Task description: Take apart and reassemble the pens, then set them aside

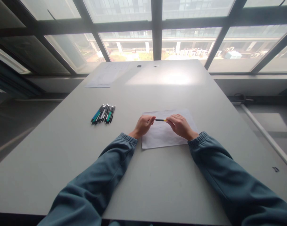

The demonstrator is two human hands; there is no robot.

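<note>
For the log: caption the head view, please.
Left hand and right hand hold a pen by its ends over a paper sheet on a grey table; spare pens lie left.

Slim black pen (160,120) w/ yellow band, held level, each end pinched by left hand (143,125) & right hand (181,125). It sits just over a white sheet (162,138).

A pale grey desk (157,175) runs toward a wall of large windows (129,47) set in dark frames (157,28). Daylight glares on its far end, near two small round holes (139,66). Low buildings (195,47) stand outside. The grey floor (282,138) on the right is crossed by a white rail (263,133).
</note>
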